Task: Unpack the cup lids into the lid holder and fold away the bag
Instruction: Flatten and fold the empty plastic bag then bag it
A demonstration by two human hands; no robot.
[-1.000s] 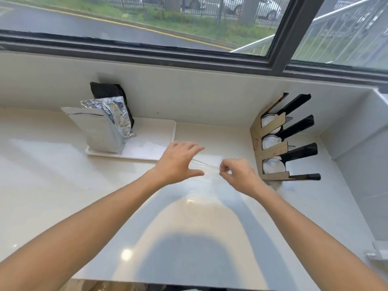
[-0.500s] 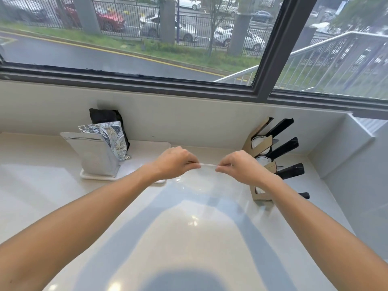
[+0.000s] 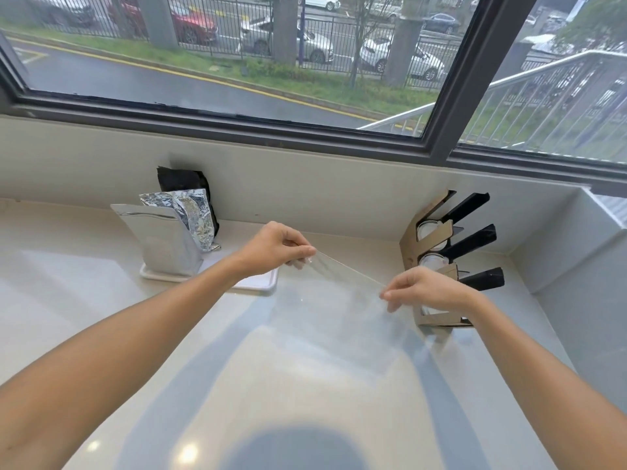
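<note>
I hold the clear plastic bag (image 3: 342, 300) stretched between my two hands above the pale counter (image 3: 101, 300). My left hand (image 3: 274, 247), at about 11 o'clock from the middle of the view, is closed in a pinch on the bag's upper left corner, fingertips curled in. My right hand (image 3: 424, 290), at about 2 o'clock, pinches the opposite corner, so the bag's top edge runs as a thin taut line sloping down from left to right between them. The rest of the bag hangs below that edge as a faint, see-through sheet; I cannot tell whether its lower edge touches the counter. Just beyond my right hand, at 2 o'clock, stands the cardboard lid holder (image 3: 412, 239) with its black dividers (image 3: 471, 240) angled up to the right, and cup lids (image 3: 429, 230) sit in its slots; my hand hides part of its lower front. Off at 10 o'clock a white tray (image 3: 258, 286) carries a silver foil pouch (image 3: 163, 242), a crumpled foil bag (image 3: 193, 215) and a black bag (image 3: 181, 179) against the wall. Across the top, at 12 o'clock, runs the window (image 3: 237, 62).
</note>
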